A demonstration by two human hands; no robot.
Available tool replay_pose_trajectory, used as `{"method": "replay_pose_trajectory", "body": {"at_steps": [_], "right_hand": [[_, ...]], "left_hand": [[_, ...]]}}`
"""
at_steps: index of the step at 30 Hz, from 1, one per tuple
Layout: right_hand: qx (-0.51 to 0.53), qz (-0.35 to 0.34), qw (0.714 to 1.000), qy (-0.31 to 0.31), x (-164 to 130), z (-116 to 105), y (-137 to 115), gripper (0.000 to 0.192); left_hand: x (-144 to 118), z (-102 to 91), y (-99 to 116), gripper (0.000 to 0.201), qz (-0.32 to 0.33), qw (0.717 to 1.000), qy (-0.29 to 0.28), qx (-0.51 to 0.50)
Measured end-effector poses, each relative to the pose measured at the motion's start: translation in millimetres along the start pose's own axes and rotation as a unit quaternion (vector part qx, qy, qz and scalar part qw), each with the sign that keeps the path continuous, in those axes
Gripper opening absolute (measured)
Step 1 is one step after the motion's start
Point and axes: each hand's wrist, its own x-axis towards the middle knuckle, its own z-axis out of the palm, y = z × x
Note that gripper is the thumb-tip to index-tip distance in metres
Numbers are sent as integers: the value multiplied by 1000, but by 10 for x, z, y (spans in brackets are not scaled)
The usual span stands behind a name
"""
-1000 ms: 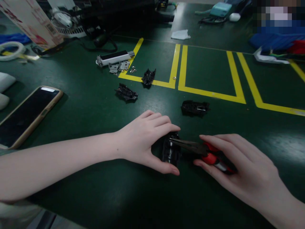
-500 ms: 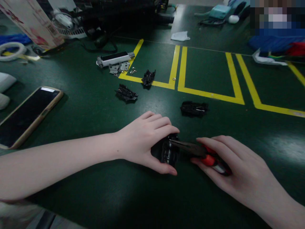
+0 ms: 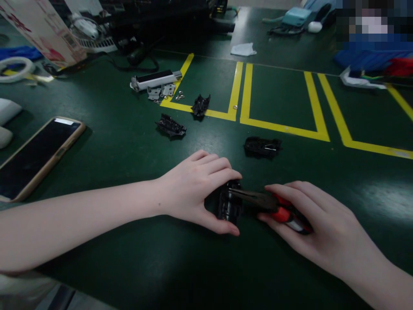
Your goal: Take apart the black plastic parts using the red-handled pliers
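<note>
Black plastic part was seen in the head view low-centre on the green mat, pinned w/ the left hand: fingers curled over its top, thumb pressed along its near side, so the hand was clasped on it. Red-handled pliers were gripped in the right hand, fingers wrapped over the handles; the dark nose was pointed left and laid against the top of the part. Whether the nose was closed on anything could not be told.

Beyond the hands, approx. centre, three more black pieces were spread: one just behind the right hand, one further left, one lying on the yellow tape lines. A silver-and-black bar w/ small metal brackets and washers beside it was noted further back. A phone, screen dark, was lying at the left edge, well apart from the hands.
</note>
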Motion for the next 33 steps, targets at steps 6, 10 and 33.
{"method": "replay_pose_trajectory", "body": {"at_steps": [6,10,33], "right_hand": [[4,-13,1000,3,27,-26,-14,39],[0,-18,1000,8,33,-44,-20,40],[-26,-27,999,7,36,-35,-50,41]], "left_hand": [[2,6,18,69,-14,1000,-2,5],[4,2,13,70,-14,1000,-10,5],[10,-21,3,69,-18,1000,-14,-16]]}}
